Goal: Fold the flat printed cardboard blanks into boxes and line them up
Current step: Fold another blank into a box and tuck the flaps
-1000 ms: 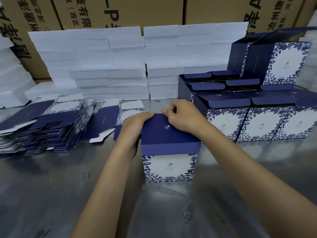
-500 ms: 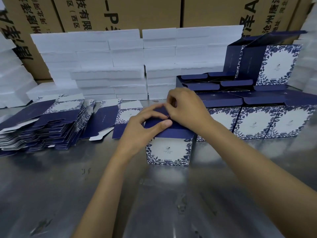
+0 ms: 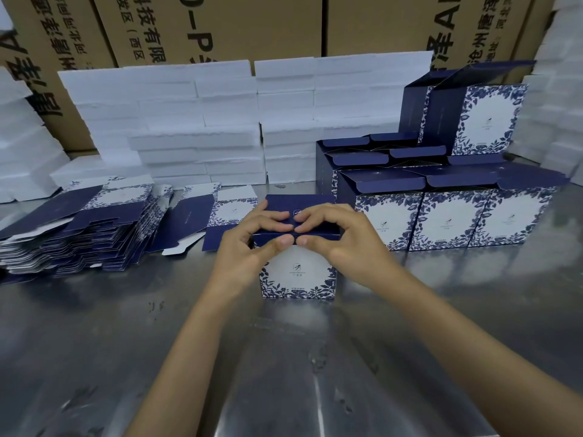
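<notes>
While the box stands upright, printed face toward the camera, both hands' curled fingers pinch its lid.

Both hands on box lid

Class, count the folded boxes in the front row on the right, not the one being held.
3: left box, middle box, right box, side by side on the metal table. More boxes behind, partly hidden.

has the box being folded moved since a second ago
Yes. The box has slid away from the person, nearer the row of finished boxes on its right.
</notes>
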Demonstrator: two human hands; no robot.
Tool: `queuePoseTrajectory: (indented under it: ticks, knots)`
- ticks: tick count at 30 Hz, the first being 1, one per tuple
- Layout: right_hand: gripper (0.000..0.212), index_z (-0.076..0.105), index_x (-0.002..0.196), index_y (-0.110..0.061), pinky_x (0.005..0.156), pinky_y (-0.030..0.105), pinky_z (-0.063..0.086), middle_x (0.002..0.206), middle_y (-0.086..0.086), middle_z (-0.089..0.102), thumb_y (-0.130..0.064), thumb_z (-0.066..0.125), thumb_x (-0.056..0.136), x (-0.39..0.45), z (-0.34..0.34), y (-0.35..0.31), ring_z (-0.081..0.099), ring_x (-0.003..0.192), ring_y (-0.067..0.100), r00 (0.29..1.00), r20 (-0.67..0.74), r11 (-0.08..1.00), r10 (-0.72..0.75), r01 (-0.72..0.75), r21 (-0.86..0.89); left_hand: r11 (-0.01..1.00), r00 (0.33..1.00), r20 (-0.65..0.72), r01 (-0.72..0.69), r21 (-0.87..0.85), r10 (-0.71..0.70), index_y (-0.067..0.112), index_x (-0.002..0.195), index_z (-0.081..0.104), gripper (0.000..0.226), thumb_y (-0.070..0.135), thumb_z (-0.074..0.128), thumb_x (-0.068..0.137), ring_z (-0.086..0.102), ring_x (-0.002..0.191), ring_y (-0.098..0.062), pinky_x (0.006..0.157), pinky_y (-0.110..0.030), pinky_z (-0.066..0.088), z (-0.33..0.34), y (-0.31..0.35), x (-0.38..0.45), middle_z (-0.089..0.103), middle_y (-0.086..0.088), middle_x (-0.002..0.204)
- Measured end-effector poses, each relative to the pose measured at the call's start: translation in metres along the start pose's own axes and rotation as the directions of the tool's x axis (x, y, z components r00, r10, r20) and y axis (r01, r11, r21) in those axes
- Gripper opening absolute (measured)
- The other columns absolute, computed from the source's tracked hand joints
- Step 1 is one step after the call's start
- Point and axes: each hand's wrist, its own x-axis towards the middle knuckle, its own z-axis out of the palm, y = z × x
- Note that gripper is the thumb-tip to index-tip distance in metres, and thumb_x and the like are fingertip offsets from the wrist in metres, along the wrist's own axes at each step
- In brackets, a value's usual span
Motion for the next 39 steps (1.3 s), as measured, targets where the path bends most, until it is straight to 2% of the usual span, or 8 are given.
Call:
queuePoseTrajectory:
  ticks: [8,12,16,21,25,31,36,39]
  knots:
    - [0.029,0.076,0.097,-0.037,0.116,0.022,0.026,0.137,-0.015,0.057,-0.014,0.083,0.082,-0.005,-0.012,-0.001,0.039,0.136,0.01,0.995,0.01,0.994,0.096,-0.096,-0.046,0.999,0.999,0.021,0.045,-0.022,-0.045,0.018,0.101,0.075,0.021,0.007,0.073,0.083,0.043,0.138,0.001,0.101,-0.019,0.046,-0.012,0.008,-0.006,0.065,0.009,0.133]
    - [0.027,0.08,0.106,-0.016,0.113,0.034,0.043,0.146,-0.011,0.054,-0.002,0.08,0.082,-0.006,-0.019,-0.004,0.048,0.135,0.004,0.971,0.072,0.939,0.227,-0.238,0.248,0.993,0.996,-0.074,0.045,-0.106,-0.053,0.014,0.096,0.075,0.022,-0.003,0.072,0.083,0.052,0.129,0.003,0.084,-0.018,0.052,-0.002,0.006,-0.011,0.069,0.006,0.127]
    - [0.033,0.077,0.115,-0.016,0.112,0.023,0.042,0.154,-0.007,0.048,-0.002,0.076,0.086,-0.01,-0.024,-0.003,0.047,0.13,-0.009,0.967,0.068,0.941,0.245,-0.254,0.223,0.995,0.992,-0.09,0.08,-0.052,-0.084,0.028,0.106,0.076,0.029,0.008,0.074,0.085,0.049,0.132,0.004,0.098,-0.014,0.046,-0.006,0.003,-0.016,0.057,0.013,0.143]
    - [0.031,0.076,0.118,-0.024,0.101,0.027,0.049,0.107,-0.012,0.071,-0.008,0.072,0.092,-0.016,-0.027,0.0,0.063,0.112,0.003,0.954,-0.045,0.939,0.295,-0.281,0.196,0.988,0.977,-0.157,0.138,-0.074,-0.148,0.048,0.118,0.066,0.037,0.018,0.065,0.097,0.061,0.123,-0.012,0.105,-0.029,0.049,0.014,-0.001,-0.022,0.073,0.012,0.114]
    - [0.03,0.077,0.116,-0.026,0.084,0.016,0.051,0.084,-0.029,0.068,-0.008,0.07,0.094,-0.012,-0.025,-0.009,0.062,0.092,-0.001,0.959,-0.05,0.941,0.279,-0.263,0.212,0.997,0.96,-0.273,0.068,0.035,-0.056,0.039,0.122,0.063,0.031,0.017,0.059,0.1,0.062,0.097,-0.022,0.083,-0.01,0.044,0.022,0.013,-0.023,0.065,0.008,0.076]
    - [0.031,0.075,0.111,-0.03,0.074,0.018,0.049,0.107,-0.005,0.074,-0.005,0.064,0.096,0.0,-0.059,-0.035,0.061,0.089,0.006,0.971,-0.161,0.953,0.174,-0.125,0.275,0.952,0.918,-0.362,-0.045,0.301,0.158,0.048,0.124,0.058,0.03,0.035,0.061,0.098,0.065,0.098,0.003,0.086,-0.026,0.056,0.045,0.067,-0.012,0.067,0.021,0.106]
    - [0.033,0.072,0.099,-0.031,0.063,0.019,0.049,0.075,-0.02,0.069,-0.002,0.056,0.095,0.016,-0.105,-0.061,0.058,0.071,0.005,0.926,-0.336,0.944,0.173,-0.059,0.324,0.829,0.87,-0.292,-0.203,0.521,0.396,0.044,0.136,0.052,0.036,0.044,0.053,0.101,0.058,0.109,-0.005,0.086,-0.034,0.053,0.087,0.119,0.016,0.059,0.016,0.116]
    - [0.03,0.069,0.104,-0.028,0.074,0.029,0.057,0.096,-0.009,0.075,-0.003,0.053,0.096,0.019,-0.133,-0.068,0.069,0.093,0.022,0.914,-0.366,0.919,0.175,-0.018,0.393,0.743,0.843,-0.237,-0.251,0.621,0.483,0.04,0.139,0.051,0.038,0.043,0.048,0.102,0.055,0.11,-0.012,0.08,-0.028,0.043,0.11,0.146,0.036,0.06,0.009,0.12]
